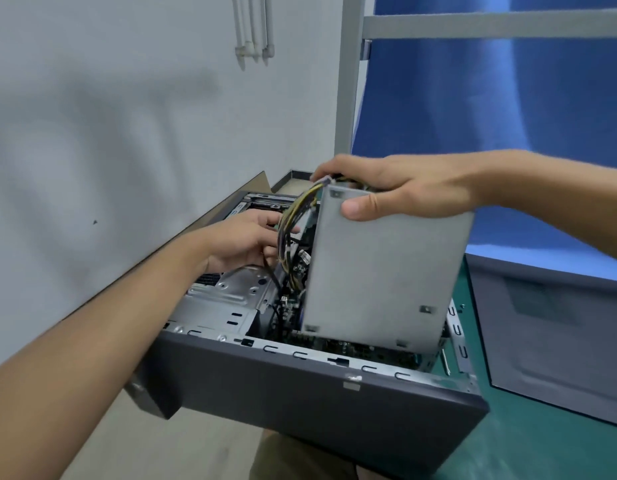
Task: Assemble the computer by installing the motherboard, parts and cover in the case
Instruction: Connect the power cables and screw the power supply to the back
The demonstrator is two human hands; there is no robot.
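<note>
Above open case (300, 393), tilted power supply (386, 271) gripped at top by right hand (397, 185), left hand (241, 240) among cables (293, 216), grasp unclear

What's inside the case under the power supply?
A circuit board shows below the tilted power supply, with cables beside it by the left hand. The rest of the case floor is covered.

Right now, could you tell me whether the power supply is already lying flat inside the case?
No, the right hand holds the power supply tilted up above the open case.
</note>
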